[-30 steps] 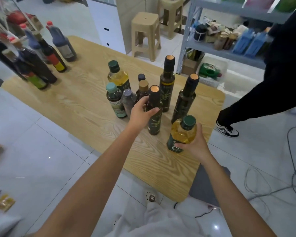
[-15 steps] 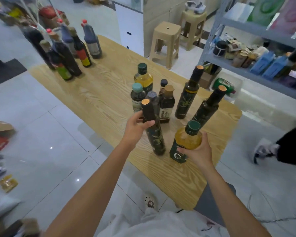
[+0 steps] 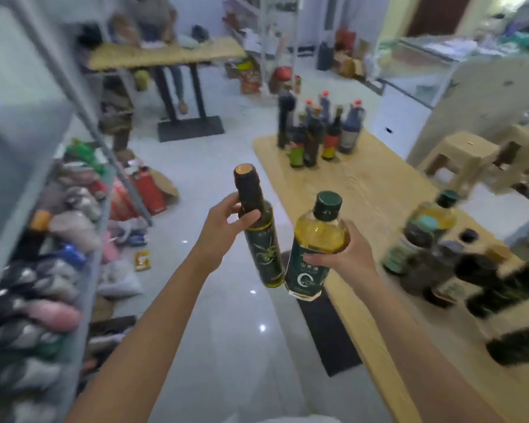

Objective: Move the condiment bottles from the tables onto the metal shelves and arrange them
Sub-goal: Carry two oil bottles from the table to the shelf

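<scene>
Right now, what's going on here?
A person holds two bottles in the air: the left hand grips a dark green bottle by its neck, the right hand holds a yellow oil bottle. Both are clear of the wooden table, where more bottles stand; a metal shelf is on the left.

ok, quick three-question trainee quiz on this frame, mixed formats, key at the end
1. True or false: the left hand holds the dark green bottle clear of the wooden table.
2. Multiple choice: the yellow-oil bottle with the green cap is A) in the left hand, B) in the right hand, C) standing on the table.
3. Fill in: the metal shelf stands on the person's ____ side.
Key: 1 true; 2 B; 3 left.
</scene>
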Available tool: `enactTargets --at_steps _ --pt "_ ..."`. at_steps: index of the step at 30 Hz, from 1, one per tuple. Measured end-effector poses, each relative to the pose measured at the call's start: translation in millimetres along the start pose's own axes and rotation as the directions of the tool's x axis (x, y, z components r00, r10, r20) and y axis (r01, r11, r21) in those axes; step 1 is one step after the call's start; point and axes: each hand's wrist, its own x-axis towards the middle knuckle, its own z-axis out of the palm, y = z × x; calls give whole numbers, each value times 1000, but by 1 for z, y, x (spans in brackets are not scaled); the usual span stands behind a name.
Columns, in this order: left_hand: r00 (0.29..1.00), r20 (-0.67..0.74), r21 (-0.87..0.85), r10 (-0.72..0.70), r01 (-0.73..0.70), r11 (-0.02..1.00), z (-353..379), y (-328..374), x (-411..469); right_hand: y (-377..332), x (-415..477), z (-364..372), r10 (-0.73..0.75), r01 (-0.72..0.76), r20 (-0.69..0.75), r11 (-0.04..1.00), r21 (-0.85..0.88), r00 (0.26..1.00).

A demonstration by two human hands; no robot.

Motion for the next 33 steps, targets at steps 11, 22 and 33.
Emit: enactTargets --at_steps 11,22,33 --pt "851 -432 265 299 -197 944 -248 115 -72 -202 12 246 -469 356 465 880 315 751" --pt "541 -638 602 548 -93 793 -360 225 -131 -367 -13 381 -789 257 538 608 751 298" --pt "173 -783 621 598 157 768 -407 280 -115 -477 -10 488 -865 -24 497 500 866 -71"
